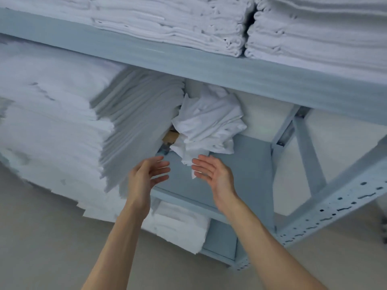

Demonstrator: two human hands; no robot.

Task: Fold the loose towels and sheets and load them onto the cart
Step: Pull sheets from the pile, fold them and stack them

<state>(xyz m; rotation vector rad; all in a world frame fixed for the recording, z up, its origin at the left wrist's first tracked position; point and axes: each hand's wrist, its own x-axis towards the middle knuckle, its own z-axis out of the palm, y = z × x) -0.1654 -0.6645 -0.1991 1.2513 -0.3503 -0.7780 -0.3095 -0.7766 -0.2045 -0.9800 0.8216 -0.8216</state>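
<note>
Stack on the left: folded white linen (62,122) fills the left of the middle shelf, its edges stepped and hanging past the shelf front, so you've got neat work right beside your reach.
Left hand: your left hand (146,174) is up in front of the shelf, palm turned inward, fingers straight and spread, holding nothing, close to the stack's lower corner but I can't tell if it touches.
Loose piece: crumpled white sheet (209,126) sits bunched on the blue shelf board (247,164), between the stack and the bare right part of the shelf, one tail hanging down toward your palms.
Right hand: your right hand (213,174) mirrors the left, palm inward, fingers relaxed and apart, empty; the sheet's hanging tail is just beside the fingertips, contact unclear.
Step in hand: looks like the reach, you're going in with both hands to collect the loose bundle, folding not yet begun.
Next move: scoop from both sides and under, gather the tail so nothing drags, and draw it out without nudging the stack.
Right side: grey-blue rack frame (335,201) with slotted upright; no cart in view.
</note>
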